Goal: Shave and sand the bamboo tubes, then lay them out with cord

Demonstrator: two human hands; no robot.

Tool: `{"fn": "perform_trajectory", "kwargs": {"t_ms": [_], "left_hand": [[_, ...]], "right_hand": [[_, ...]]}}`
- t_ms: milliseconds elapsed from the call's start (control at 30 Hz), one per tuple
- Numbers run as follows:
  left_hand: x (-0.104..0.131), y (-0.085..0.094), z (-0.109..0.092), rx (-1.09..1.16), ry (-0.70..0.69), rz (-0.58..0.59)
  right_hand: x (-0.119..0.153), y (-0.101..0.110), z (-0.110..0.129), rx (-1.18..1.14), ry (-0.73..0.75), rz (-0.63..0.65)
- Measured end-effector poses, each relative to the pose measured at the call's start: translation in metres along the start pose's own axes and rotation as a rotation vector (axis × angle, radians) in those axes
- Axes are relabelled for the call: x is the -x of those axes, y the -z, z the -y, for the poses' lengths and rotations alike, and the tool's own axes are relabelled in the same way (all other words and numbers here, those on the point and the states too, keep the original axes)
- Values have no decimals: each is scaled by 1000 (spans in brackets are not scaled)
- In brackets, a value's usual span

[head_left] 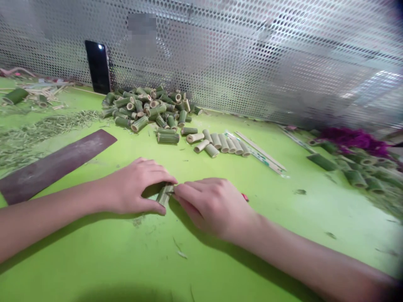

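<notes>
Centrally, a short green bamboo piece (164, 195) lies on the green table (201, 268), between the two hands. The left hand (135, 186) pinches it end to end, thumb at the near end and fingers at the far one, probably to keep it from rolling and leave its side free. The right hand (217, 205) has its fingers pressed together around what seems a slim tool (170, 192), mostly hidden, against that side. Beyond sit pale bamboo tubes (223, 143), seemingly lined up apart from the heaped green pieces (151, 107); a phone (98, 67) leans on the perforated panel (201, 58).
</notes>
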State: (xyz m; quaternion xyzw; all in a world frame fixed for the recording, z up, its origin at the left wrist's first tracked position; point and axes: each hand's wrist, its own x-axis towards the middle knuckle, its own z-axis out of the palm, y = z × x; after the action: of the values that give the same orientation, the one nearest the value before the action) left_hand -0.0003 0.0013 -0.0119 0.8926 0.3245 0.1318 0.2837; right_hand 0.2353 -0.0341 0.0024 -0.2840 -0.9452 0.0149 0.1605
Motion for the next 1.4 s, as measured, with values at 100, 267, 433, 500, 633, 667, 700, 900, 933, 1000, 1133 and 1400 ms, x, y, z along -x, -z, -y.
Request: {"fn": "perform_trajectory", "kwargs": {"t_ms": [100, 267, 433, 500, 633, 667, 700, 900, 933, 1000, 1133, 1400], "left_hand": [[0, 0, 1, 1, -2, -6], [0, -1, 4, -9, -6, -22], [0, -1, 3, -4, -18, -16], [0, -1, 3, -6, -17, -16], [0, -1, 4, -11, -25, -36], [0, -1, 4, -9, -29, -39], [0, -2, 4, -7, -32, -40], [0, -2, 3, -4, -21, -25], [0, -2, 3, -5, -16, -25], [0, -1, 3, -9, -10, -27], [0, -1, 3, -11, -19, -28], [1, 0, 2, -4, -4, -5]], "right_hand": [[1, 1, 1, -3, 37, 5], [1, 3, -3, 16, 19, -55], [0, 0, -3, 41, 22, -11], [-1, 0, -3, 43, 6, -15], [0, 1, -3, 33, 5, 1], [0, 1, -3, 31, 3, 1], [0, 2, -3, 31, 3, 0], [0, 2, -2, 22, 0, 5], [0, 2, -2, 22, 1, 9], [0, 2, -3, 26, 9, 16], [0, 2, -3, 43, 9, 5], [0, 3, -2, 33, 24, -3]]}}
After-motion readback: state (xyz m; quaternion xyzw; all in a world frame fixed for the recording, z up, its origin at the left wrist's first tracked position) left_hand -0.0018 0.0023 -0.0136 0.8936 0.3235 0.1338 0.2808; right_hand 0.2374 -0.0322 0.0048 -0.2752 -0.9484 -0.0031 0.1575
